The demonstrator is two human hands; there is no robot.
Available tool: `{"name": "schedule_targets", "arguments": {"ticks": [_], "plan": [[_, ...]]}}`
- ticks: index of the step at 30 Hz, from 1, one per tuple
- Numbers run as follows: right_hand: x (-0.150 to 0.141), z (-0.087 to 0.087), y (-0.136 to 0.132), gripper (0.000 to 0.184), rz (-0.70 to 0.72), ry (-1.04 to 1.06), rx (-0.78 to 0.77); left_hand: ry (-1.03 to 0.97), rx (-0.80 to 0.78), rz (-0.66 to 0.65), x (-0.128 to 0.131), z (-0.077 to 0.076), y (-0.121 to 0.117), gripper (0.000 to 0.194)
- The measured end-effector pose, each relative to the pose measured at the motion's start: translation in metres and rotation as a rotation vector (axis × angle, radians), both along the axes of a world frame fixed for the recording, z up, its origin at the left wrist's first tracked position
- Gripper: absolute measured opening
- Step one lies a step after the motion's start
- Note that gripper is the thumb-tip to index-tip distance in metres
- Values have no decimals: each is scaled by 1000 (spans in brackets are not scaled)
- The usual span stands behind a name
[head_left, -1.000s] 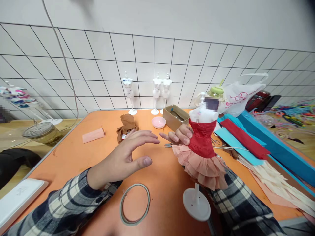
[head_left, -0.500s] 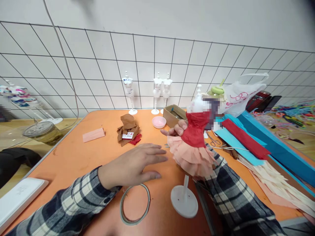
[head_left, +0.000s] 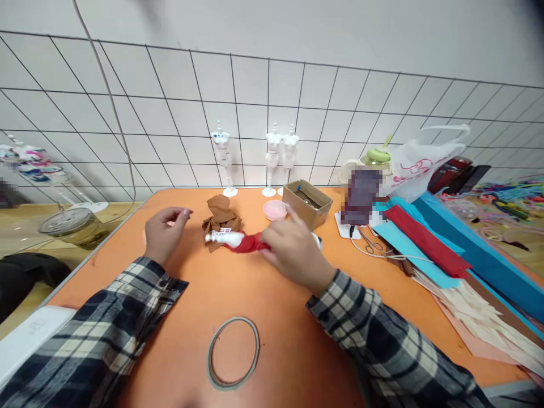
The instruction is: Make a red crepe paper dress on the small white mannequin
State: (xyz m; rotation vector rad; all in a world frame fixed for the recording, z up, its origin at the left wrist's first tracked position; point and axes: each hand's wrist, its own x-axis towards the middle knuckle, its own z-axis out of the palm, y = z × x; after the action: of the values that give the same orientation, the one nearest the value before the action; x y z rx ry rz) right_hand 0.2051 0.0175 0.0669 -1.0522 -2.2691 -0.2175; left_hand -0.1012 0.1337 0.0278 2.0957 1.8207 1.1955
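Note:
My right hand (head_left: 293, 249) is closed on a small doll mannequin in a red dress (head_left: 247, 243), which lies tipped sideways low over the orange table (head_left: 204, 289). Its white top (head_left: 224, 239) points left and touches a heap of brown crepe paper (head_left: 221, 212). A bit of its white base (head_left: 318, 240) shows behind my knuckles. The pink skirt is hidden by the hand. My left hand (head_left: 164, 237) hovers at the table's left with fingers curled in, thumb near the fingertips. Whatever lies under or inside it is hidden.
Three bare white mannequins (head_left: 272, 156) stand at the back by the wire grid. A pink bowl (head_left: 274, 209), a cardboard box (head_left: 306, 203), scissors (head_left: 372, 243) and coloured paper sheets (head_left: 425, 238) lie to the right. A tape ring (head_left: 233, 351) lies near me, a glass jar (head_left: 74, 224) at the left.
My right hand swung the dressed mannequin from upright at the right down and left onto its side. My left hand pulled back to the left and curled over where the pink paper strip lay.

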Motion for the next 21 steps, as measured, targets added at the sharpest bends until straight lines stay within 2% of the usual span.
{"name": "schedule_targets", "arguments": {"ticks": [3, 6, 8, 11, 14, 21], "plan": [[-20, -31, -1, 19, 7, -260, 61, 30, 7, -81, -1, -14, 0, 34], [-29, -55, 2, 22, 44, -355, 88, 62, 14, -156, 7, -20, -2, 32], [-30, -63, 5, 21, 63, -375, 87, 111, 15, -212, 9, -20, -1, 32], [-29, -67, 7, 21, 93, -369, 65, 214, 13, -296, 7, -20, -1, 35], [-28, -67, 5, 23, 103, -304, 39, 267, 1, -294, 4, -22, 0, 37], [-22, -61, -6, 45, 140, -193, -42, 282, -5, -298, 7, -24, -2, 38]]}}
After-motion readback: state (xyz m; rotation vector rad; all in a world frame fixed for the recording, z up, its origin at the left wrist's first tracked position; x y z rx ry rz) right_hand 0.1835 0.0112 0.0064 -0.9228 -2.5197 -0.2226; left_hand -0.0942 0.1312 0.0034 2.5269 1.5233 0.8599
